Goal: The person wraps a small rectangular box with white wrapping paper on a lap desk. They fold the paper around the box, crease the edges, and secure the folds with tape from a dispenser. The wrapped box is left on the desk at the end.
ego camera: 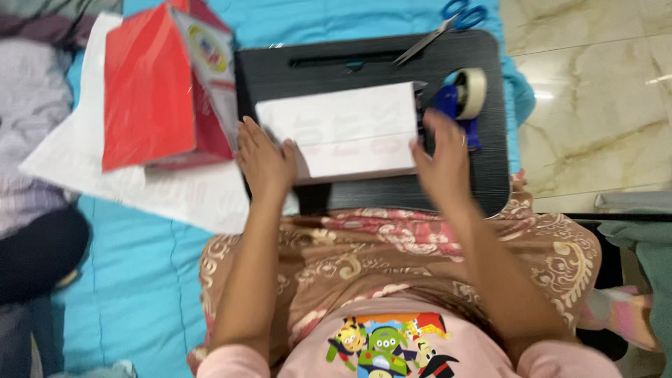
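Note:
A white paper-wrapped box (343, 129) lies on a small black lap table (490, 175). My left hand (264, 159) rests flat on the box's left end, next to a red carton. My right hand (442, 162) presses against the box's right end, fingers spread, just in front of a blue tape dispenser (463, 98) with a roll of clear tape. The frame is blurred, so the exact finger contact is unclear.
A red carton (157, 87) lies on white paper (140, 182) at the left. Blue-handled scissors (448, 24) lie at the table's far edge. A blue sheet (140, 280) covers the bed; marble floor (595, 105) is at the right.

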A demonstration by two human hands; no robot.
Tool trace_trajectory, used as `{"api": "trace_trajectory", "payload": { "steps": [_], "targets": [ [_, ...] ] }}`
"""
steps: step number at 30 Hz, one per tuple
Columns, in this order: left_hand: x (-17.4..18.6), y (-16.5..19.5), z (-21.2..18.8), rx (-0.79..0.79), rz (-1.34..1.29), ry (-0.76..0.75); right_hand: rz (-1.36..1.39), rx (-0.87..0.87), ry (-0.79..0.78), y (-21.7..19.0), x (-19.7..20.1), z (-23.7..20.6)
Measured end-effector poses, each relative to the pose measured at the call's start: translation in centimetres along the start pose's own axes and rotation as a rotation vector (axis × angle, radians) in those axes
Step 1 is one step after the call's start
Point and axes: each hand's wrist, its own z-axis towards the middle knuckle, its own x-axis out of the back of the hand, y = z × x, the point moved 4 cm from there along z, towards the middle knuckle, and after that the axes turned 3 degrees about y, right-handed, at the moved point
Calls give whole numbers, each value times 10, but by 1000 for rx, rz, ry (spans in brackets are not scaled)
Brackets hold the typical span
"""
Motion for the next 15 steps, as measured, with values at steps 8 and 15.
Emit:
{"api": "trace_trajectory", "payload": {
  "steps": [8,15],
  "targets": [
    [-53,135,-25,-816,3,-371,212,-222,-26,-4,-4,-45],
    [-70,164,-28,-1061,138,-509,314,-122,7,18,-9,-50]
  ]
}}
